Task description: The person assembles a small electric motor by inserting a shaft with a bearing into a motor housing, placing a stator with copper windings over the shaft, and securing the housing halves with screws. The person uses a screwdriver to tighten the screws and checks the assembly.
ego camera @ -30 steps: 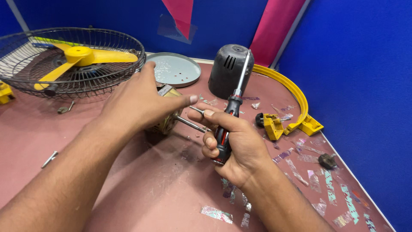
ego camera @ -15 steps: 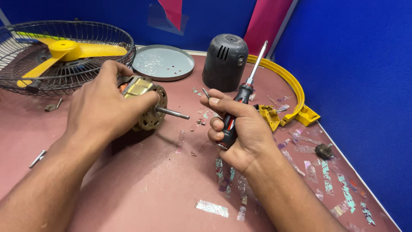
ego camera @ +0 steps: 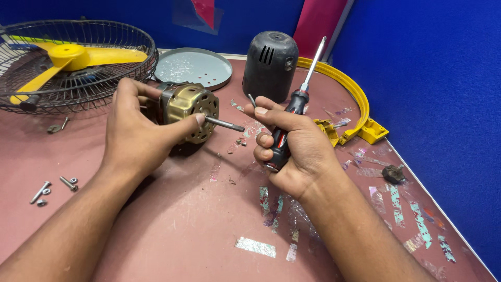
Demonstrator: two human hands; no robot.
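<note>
Wire fan guard [ego camera: 78, 68] with yellow blades; grey plate [ego camera: 194, 68]; dark cover [ego camera: 271, 65]; probably screws [ego camera: 52, 187].

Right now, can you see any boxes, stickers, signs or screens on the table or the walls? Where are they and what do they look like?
No boxes, signs or screens.
Shiny tape scraps: stuck flat on the pinkish table, silvery strips, many by its right edge.
Clear sheet: on the blue wall at the top, with a pink shape inside.

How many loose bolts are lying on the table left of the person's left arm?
2 that I can make out: one long bolt near the table's left edge, another bolt just right of it, with small washers or nuts beside them. Further ones may sit hidden under the arm.
</note>
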